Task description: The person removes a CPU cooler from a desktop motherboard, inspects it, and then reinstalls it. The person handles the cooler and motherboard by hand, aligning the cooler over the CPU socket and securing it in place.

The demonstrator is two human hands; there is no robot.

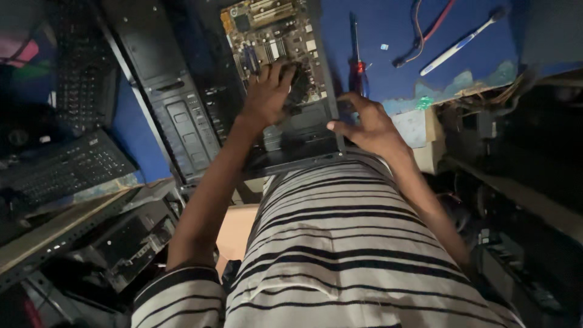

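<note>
Left hand: my left hand [267, 91] lay on the motherboard [276, 42], fingers spread and curled down over a dark round part, likely the cooler fan [299, 85]; the grip was loose and partly open, and I could not tell if it truly held the fan or only pressed on it.
Right hand: my right hand [370, 124] sat at the right edge of the open computer case [303, 136], thumb stretched toward the case wall and fingers bent; its grip was half open, touching the case edge, with nothing clearly held.
Motherboard: it lay inside the open case on the blue worktop [395, 30], its green board and slots showing above my left hand.
Case: it stood just ahead of my striped shirt [340, 243], its near edge close to my body.
Screwdriver: a red-handled screwdriver [357, 54] lay on the worktop just right of the case, near my right hand's fingers.
Toothbrush: a white and blue toothbrush [458, 42] lay well right of the screwdriver, beside a red and black cable [425, 33].
Second case: a black tower case [170, 97] lay flat to the left of the open one, just beside it.
Keyboards: two black keyboards [67, 164] were at the far left, well apart from both hands.
Light: the scene was dim, so small parts on the board were hard to make out.
</note>
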